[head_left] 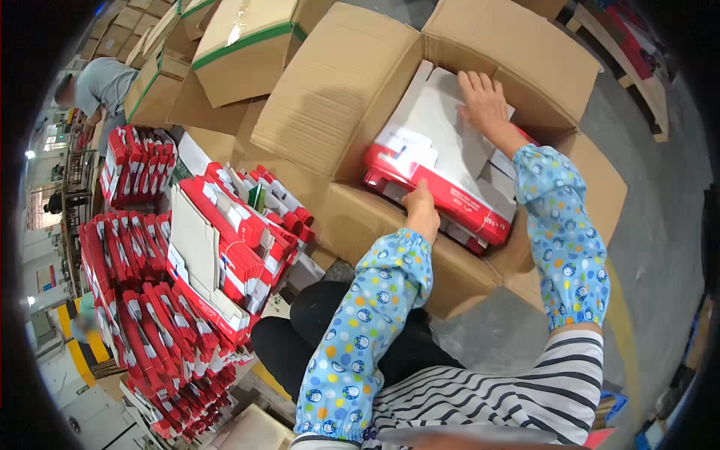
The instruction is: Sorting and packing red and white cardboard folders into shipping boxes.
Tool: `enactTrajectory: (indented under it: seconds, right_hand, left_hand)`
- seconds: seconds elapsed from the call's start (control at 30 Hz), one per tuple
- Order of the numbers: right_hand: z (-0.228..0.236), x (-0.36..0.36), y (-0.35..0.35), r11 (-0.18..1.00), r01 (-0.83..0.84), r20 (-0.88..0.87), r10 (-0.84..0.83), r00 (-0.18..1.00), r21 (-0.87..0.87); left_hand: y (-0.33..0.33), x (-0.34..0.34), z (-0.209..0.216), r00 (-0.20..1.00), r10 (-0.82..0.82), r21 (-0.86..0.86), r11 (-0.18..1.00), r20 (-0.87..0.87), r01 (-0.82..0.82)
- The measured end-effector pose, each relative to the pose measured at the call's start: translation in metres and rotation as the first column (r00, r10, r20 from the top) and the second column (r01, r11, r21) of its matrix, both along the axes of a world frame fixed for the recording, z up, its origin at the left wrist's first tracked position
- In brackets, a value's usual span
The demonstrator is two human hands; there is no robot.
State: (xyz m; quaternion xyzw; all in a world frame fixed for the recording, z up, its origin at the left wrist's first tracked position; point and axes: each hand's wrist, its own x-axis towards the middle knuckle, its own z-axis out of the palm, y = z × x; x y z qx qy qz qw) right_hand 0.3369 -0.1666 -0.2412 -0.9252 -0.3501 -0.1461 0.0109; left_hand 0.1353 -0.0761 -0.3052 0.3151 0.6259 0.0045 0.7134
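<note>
A stack of flat, folded red-and-white cartons [444, 141] lies in an open brown cardboard box [367, 212] in front of me. My left hand [422, 211] is closed on the red near edge of the stack, at the box's near side; some of its fingers are hidden. Over the white upper face, at the far right of the stack, my right hand [484, 105] lies flat with its fingers spread. Both forearms wear blue patterned sleeve covers.
Piles of red-and-white folded cartons [217, 247] stand close on my left. Taped brown boxes [244, 56] sit behind them, near a person in grey [105, 82]. The box flaps spread outward on all sides. A wooden pallet [626, 71] is at the far right.
</note>
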Motion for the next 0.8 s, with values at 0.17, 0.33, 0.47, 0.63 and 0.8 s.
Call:
enactTrajectory:
  seconds: [0.17, 0.33, 0.47, 0.63, 0.8]
  right_hand:
    - [0.029, -0.047, 0.006, 0.995, 0.035, -0.592, -0.087, 0.801, -0.098]
    - [-0.032, -0.104, -0.057, 0.991, -0.031, -0.864, -0.097, 0.494, -0.129]
    - [-0.041, -0.128, -0.060, 0.971, 0.023, -0.873, -0.223, 0.434, -0.237]
    - [-0.029, -0.150, -0.047, 0.973, -0.076, -0.830, -0.145, 0.538, -0.219]
    - [-0.032, -0.161, -0.045, 0.971, -0.096, -0.828, -0.131, 0.545, -0.217]
  left_hand:
    - [0.018, -0.005, -0.020, 0.989, 0.011, -0.051, 0.999, 0.145, -0.003]
    - [-0.005, 0.011, 0.016, 0.999, -0.042, 0.006, 0.999, -0.001, 0.042]
    - [-0.005, 0.009, 0.051, 0.998, -0.067, 0.056, 0.996, 0.016, 0.066]
    - [0.029, -0.007, 0.079, 0.886, -0.402, 0.419, 0.863, 0.230, 0.283]
    - [0.071, -0.039, 0.167, 0.800, -0.423, 0.460, 0.862, 0.426, 0.211]
